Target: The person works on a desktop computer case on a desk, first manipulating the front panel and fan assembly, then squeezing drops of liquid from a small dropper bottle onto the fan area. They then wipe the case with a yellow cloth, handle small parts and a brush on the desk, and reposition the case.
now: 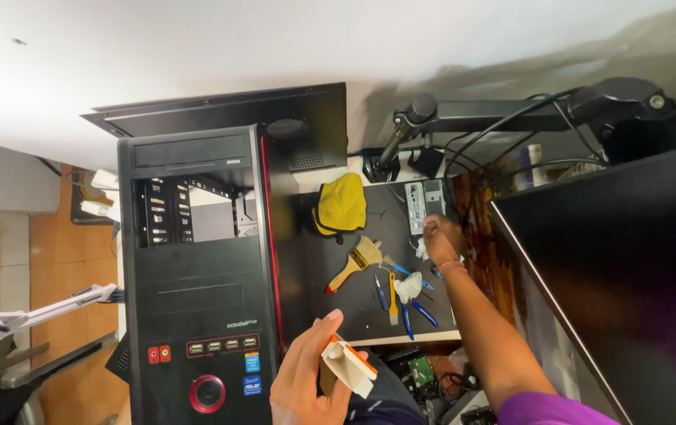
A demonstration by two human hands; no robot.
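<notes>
Computer tower (196, 267) standing far left. Left hand (306, 382) pinching white-and-orange packet (348, 366) near worktop (330, 307) edge. Brush (356, 264), pliers (416, 311) mid-worktop. Right hand (440, 240) closed on white wipe (423, 250); best pressing lightly, keeping packet steady.

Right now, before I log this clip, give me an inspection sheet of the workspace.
Surface: dark desk, crowded.
Job's things: small white and orange box in left hand; white scrap at right hand.
Clutter: yellow cloth, paintbrush, blue-handled pliers, yellow-handled tool, grey adapter.
Grippers: left hand shut on the box; right hand reaches over the desk, grip unclear.
Cables: black leads along the monitor arm.
Surroundings: black computer tower, dark monitor, white wall.
</notes>
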